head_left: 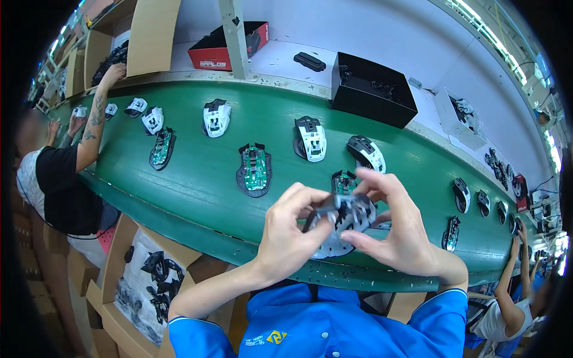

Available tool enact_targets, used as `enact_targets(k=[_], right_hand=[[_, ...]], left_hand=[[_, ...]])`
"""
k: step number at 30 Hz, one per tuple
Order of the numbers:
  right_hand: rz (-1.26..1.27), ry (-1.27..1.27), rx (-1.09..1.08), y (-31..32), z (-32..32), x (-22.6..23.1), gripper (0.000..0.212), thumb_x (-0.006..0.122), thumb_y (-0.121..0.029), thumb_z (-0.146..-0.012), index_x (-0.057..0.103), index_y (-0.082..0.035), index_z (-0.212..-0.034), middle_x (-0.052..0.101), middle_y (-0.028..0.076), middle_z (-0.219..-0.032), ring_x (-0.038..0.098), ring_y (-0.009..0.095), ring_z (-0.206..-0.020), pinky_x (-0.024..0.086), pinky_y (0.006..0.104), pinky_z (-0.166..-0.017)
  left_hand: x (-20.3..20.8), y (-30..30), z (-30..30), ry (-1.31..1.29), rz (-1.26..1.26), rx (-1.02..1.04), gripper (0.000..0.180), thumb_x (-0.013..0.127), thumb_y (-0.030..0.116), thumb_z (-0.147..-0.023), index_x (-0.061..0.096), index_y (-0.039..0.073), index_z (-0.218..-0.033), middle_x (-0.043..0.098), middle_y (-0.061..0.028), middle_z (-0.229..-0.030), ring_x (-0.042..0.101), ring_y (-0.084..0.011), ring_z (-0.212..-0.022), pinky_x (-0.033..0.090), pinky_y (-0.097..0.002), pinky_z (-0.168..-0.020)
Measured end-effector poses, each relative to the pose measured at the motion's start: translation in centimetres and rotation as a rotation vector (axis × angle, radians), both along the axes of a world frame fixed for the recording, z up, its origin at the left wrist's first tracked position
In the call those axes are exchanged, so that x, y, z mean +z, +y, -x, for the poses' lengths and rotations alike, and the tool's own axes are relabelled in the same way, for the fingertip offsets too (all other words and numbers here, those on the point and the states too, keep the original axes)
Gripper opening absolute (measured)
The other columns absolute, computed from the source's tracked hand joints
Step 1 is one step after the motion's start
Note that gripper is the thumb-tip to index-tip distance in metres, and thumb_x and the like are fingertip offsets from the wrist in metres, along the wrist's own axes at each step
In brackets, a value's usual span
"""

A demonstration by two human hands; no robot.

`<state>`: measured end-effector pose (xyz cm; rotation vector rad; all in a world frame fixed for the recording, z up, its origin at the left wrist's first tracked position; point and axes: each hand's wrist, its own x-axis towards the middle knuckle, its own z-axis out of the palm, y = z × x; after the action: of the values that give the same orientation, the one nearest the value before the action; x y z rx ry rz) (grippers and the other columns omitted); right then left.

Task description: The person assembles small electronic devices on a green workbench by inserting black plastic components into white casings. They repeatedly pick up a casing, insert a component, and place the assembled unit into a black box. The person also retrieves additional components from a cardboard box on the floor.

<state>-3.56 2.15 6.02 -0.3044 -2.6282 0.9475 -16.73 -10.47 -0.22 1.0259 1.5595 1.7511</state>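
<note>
In the head view, find a dark-and-grey mouse part (352, 213) held over the worktop (206, 176), toward its near edge, grasped on one side by the fingers of the left hand (289, 232) and on the other by those of the right hand (400, 235). Cannot tell, through the blur, exactly where each fingertip presses. Best, as a judgement, to steady with the left and adjust gently with the right, sparing any thin tabs from bending. Stay well inside the near edge, to catch anything dropped. Avoid knocking the partly hidden circuit board (343, 181) just beyond; likewise leave alone the second board (255, 170) farther left and the white-and-black shell (310, 138) toward the far edge.
</note>
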Motion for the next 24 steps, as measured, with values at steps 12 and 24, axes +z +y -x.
enact_targets(k=[12,24], right_hand=[[0.002,0.294,-0.158,-2.6,0.9,-5.1,0.083,0.069,-0.001,-0.069,0.025,0.000,-0.139,0.054,0.016,-0.107,0.060,0.019,-0.081,0.051,0.0280,-0.055],[0.236,0.351,-0.158,-2.5,0.6,-4.4,0.073,0.067,0.005,-0.071,0.031,0.000,-0.135,0.049,0.012,-0.120,0.056,0.015,-0.101,0.049,0.0265,-0.084]], left_hand=[[0.2,-0.1,-0.3,-0.213,-0.073,0.024,0.016,0.060,-0.001,-0.081,0.055,-0.003,-0.096,0.049,-0.0048,-0.095,0.056,-0.0086,-0.083,0.047,-0.0235,-0.067],[-0.3,-1.0,-0.8,0.371,-0.110,0.089,0.049,0.063,0.003,-0.069,0.051,-0.004,-0.117,0.058,-0.0174,-0.094,0.062,-0.0250,-0.076,0.050,-0.0319,-0.063]])
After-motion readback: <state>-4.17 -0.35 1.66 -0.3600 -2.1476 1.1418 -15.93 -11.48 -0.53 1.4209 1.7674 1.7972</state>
